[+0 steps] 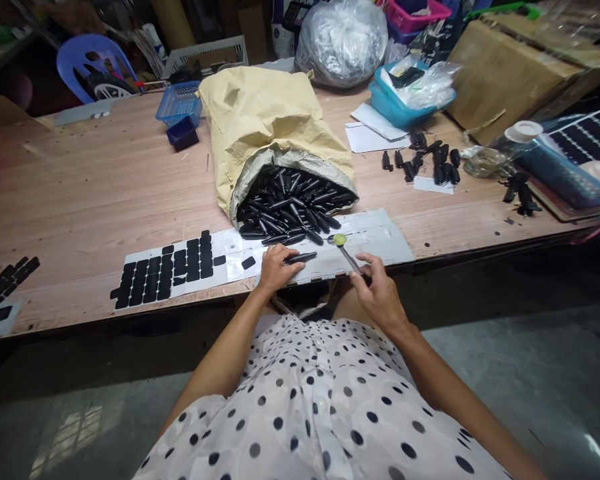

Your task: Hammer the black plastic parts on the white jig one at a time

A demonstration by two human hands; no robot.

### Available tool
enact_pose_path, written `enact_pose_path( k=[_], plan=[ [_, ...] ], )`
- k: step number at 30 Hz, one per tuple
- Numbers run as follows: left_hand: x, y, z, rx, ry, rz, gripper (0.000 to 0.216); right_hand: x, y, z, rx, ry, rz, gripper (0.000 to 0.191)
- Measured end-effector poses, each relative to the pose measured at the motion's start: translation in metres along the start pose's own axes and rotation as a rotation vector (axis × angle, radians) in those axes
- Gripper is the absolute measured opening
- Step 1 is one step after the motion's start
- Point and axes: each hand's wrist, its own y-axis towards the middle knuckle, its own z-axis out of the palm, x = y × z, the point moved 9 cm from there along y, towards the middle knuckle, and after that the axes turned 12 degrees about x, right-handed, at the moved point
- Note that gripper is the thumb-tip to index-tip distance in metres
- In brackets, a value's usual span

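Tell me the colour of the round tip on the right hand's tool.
The round tip is yellow-green, seen best in the head view.

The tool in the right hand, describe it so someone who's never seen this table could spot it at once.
On the wood-grained table, find the big tan bag with black pieces at its open mouth. In front of it, over the pale board, the right hand holds the slim tool. Its round yellow-green head sets it apart from the black pieces nearby.

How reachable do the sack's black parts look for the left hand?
Probably yes: the black parts spill from the sack toward the left hand, nothing visible between, though it is busy with another black piece.
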Motion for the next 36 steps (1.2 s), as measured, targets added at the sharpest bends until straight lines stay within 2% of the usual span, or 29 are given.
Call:
enact_pose_path(
  k=[8, 16, 21, 24, 28, 33, 36],
  plan=[
    [-0.002, 0.002, 0.003, -0.009, 0.005, -0.018, 0.015, 0.016, -0.008, 0.043, 0.093, 0.023, -0.140, 0.049],
    [-0.004, 0.004, 0.004, -0.002, -0.044, -0.046, 0.014, 0.044, -0.003, 0.055, 0.144, -0.032, -0.265, 0.049],
    [-0.006, 0.004, 0.004, -0.009, -0.031, -0.050, 0.006, 0.038, -0.006, 0.066, 0.166, -0.163, -0.234, 0.050],
    [-0.005, 0.004, 0.005, -0.016, -0.036, -0.064, 0.007, 0.033, -0.004, 0.064, 0.143, -0.170, -0.211, 0.050],
    [-0.005, 0.004, 0.005, -0.022, -0.035, -0.053, 0.012, 0.038, -0.004, 0.050, 0.049, -0.126, -0.259, 0.051],
    [-0.005, 0.005, 0.004, -0.022, -0.038, -0.050, 0.013, 0.033, -0.002, 0.055, 0.089, -0.150, -0.221, 0.049],
    [-0.005, 0.004, 0.004, -0.021, -0.023, -0.055, 0.013, 0.034, 0.000, 0.044, 0.031, -0.142, -0.231, 0.048]
  ],
)
